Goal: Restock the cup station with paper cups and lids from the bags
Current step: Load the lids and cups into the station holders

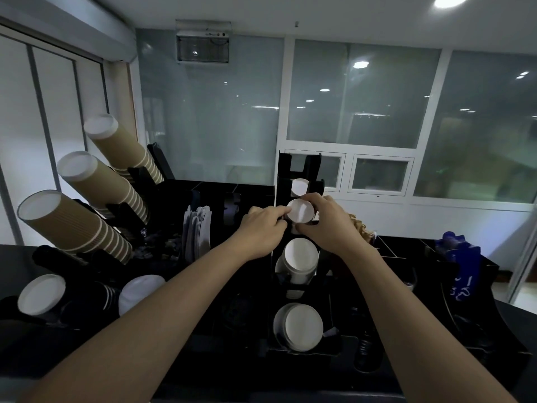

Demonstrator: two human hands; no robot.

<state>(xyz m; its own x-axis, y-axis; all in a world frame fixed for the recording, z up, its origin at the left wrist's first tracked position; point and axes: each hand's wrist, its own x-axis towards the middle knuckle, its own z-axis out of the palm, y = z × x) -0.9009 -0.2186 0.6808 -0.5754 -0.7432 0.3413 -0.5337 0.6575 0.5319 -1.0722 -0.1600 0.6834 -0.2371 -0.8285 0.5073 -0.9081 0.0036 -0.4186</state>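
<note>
A black tiered rack [283,167] stands in the middle with stacks of white lids in its slots. Both hands are on the second stack from the top, a stack of white lids [300,211]. My left hand [263,228] pinches its left edge with thumb and fingers. My right hand [325,222] curls around its right side and underside. Another white lid stack [299,186] sits in the slot above, and two more lid stacks [300,258] [302,327] fill the slots below.
Three slanted stacks of brown ribbed paper cups [87,225] stick out of a black holder at left. Below them lie black cups [42,295] and a white lid pile [139,289]. Stirrers or sleeves [197,231] stand in a compartment. A blue item [465,263] stands at right.
</note>
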